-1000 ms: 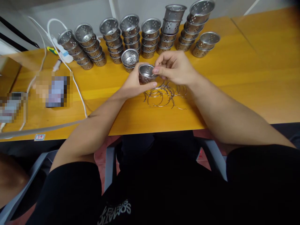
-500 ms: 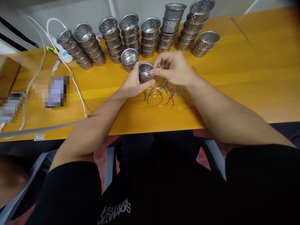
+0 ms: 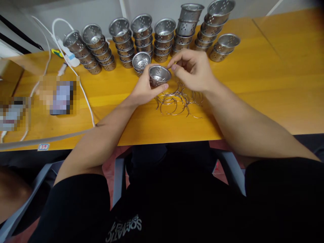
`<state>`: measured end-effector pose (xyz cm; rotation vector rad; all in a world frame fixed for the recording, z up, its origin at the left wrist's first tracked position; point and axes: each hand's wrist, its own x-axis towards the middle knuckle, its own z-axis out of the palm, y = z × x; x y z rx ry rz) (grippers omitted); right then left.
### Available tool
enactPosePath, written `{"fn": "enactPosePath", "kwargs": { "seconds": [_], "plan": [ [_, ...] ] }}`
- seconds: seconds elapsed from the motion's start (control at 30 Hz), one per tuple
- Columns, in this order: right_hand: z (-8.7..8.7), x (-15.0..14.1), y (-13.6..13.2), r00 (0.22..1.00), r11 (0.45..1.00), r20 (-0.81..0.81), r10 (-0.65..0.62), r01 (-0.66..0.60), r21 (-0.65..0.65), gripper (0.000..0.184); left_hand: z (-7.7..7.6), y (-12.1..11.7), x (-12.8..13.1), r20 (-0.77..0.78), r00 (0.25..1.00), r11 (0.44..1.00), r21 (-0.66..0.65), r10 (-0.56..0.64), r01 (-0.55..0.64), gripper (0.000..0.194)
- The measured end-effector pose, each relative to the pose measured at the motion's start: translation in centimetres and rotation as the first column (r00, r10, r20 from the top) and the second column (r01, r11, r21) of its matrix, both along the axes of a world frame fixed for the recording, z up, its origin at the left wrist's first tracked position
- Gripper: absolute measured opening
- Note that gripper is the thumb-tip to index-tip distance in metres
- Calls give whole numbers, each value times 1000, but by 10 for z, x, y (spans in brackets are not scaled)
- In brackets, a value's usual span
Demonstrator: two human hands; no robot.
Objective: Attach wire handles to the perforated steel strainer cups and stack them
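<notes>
My left hand (image 3: 144,88) is wrapped round a small perforated metal cup (image 3: 160,81), its mouth tilted up and toward me. To the right of the rim, my right hand (image 3: 193,69) has thumb and forefinger drawn together in a pinch. Whatever sits between those fingertips is too small to make out. A thin bright line, perhaps wire, shows inside the cup. Below both hands, a loose heap of curved metal wires (image 3: 174,101) lies on the table. Just behind the held cup stands a short stack of similar cups (image 3: 141,61).
Several tall stacks of perforated cups (image 3: 164,35) line the back of the yellow table (image 3: 265,94). A shorter stack (image 3: 222,47) stands to the right. On the left lie a blurred phone (image 3: 62,98), white cables (image 3: 84,96) and a power strip (image 3: 72,59). Another person's arm (image 3: 12,195) shows at lower left.
My right hand has drawn back from inside the cup's rim, up and to the right. The left hand keeps its hold on the cup. The view has shifted slightly.
</notes>
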<state>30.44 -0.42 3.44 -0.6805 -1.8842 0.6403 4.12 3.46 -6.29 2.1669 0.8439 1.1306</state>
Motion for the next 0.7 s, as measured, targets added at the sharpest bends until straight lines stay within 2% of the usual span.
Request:
{"fn": "enactPosePath", "kwargs": {
  "seconds": [0.1,0.23,0.4,0.53,0.7],
  "plan": [
    [1,6,1,997,998,74,3,-8,70,36,-2,3,0,8,1000,1000,3,27,-27,90],
    [-4,8,4,980,992,190,50,-70,101,19,-6,6,-3,37,999,998,58,-18,16,96],
    [-10,6,3,962,980,232,143,-170,100,37,-5,5,-6,30,999,998,54,-31,29,103],
    [-10,6,1,957,978,233,171,-194,78,41,2,-2,-5,-2,1000,998,61,-29,29,103],
    [-7,2,-2,972,985,209,111,-136,109,38,9,-7,-3,-5,1000,998,59,17,-17,100]
  ]
}}
